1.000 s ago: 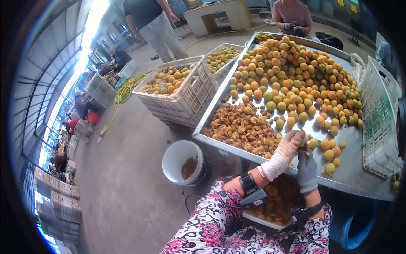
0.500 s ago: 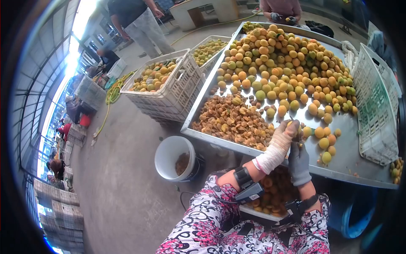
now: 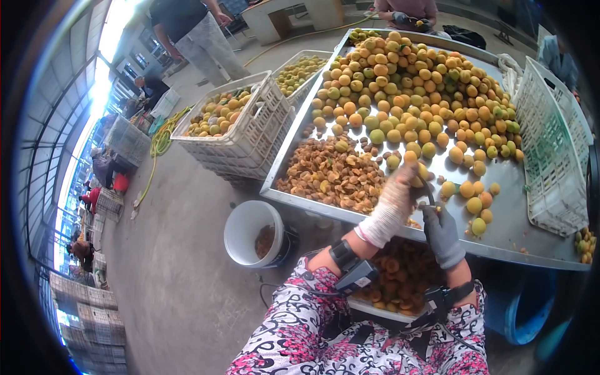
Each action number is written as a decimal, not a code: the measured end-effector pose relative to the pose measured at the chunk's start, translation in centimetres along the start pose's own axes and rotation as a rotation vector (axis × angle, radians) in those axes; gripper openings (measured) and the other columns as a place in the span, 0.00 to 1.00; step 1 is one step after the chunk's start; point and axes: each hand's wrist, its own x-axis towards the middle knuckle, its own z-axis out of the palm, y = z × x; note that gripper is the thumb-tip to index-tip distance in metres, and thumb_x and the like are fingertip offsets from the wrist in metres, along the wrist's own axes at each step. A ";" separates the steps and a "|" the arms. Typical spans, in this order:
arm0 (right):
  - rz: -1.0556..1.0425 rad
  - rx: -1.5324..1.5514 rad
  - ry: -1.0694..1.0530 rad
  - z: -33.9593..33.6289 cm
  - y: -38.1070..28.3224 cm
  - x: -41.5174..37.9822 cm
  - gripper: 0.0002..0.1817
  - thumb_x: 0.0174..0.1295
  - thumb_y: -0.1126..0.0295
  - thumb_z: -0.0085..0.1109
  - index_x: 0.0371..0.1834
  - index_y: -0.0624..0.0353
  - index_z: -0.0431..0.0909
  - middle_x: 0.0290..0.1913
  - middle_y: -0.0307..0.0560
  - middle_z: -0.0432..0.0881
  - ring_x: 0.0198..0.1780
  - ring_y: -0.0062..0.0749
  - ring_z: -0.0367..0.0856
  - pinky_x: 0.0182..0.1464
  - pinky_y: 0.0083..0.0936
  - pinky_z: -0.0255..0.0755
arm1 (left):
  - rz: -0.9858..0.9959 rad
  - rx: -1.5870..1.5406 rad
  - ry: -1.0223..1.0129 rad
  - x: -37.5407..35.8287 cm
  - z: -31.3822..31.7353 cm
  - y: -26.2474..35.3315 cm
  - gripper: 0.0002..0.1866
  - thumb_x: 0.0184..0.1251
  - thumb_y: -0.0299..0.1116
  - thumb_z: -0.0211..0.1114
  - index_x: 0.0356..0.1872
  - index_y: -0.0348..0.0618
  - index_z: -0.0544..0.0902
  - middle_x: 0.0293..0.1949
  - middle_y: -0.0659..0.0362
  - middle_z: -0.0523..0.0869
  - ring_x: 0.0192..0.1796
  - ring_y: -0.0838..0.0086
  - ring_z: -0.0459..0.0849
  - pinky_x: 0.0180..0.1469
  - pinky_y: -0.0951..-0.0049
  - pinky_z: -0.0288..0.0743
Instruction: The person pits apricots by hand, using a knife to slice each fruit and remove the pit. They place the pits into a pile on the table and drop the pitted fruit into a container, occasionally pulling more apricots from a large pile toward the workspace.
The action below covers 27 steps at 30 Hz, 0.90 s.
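Note:
My left hand (image 3: 400, 184), in a dirty whitish glove, reaches over the metal table (image 3: 350, 215). Its fingers are closed around a yellow-orange apricot (image 3: 421, 172), partly hidden by them. Just right of it, my right hand (image 3: 440, 228) in a grey glove grips a thin, dark, curved tool like a small knife (image 3: 429, 192). Its tip points toward the left hand. Loose apricots (image 3: 474, 205) lie to the right, and a large heap of apricots (image 3: 425, 81) spreads behind. A pile of brown apricot stones (image 3: 331, 175) is to the left. Cut apricots (image 3: 400, 281) fill a container below my hands.
A white bucket (image 3: 240, 234) with brown matter inside stands on the floor at left. Crates of fruit (image 3: 234, 144) are beside the table. An upright white crate (image 3: 553, 150) is on its right end. A co-worker's gloved hands (image 3: 412, 20) are at the far side.
My left hand has moved away from my right hand, up and left toward the loose apricots. The right hand stays low near the table edge, with its tool now showing. The view has shifted slightly.

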 end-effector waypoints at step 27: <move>0.248 1.109 0.004 -2.4 -2.6 -0.3 0.16 0.66 0.52 0.49 0.46 0.52 0.68 0.25 0.40 0.73 0.17 0.21 0.67 0.19 0.19 0.64 | -0.115 0.129 -0.117 -0.1 -0.3 -1.8 0.24 0.69 0.53 0.50 0.45 0.38 0.76 0.18 0.60 0.72 0.25 0.72 0.71 0.33 0.71 0.67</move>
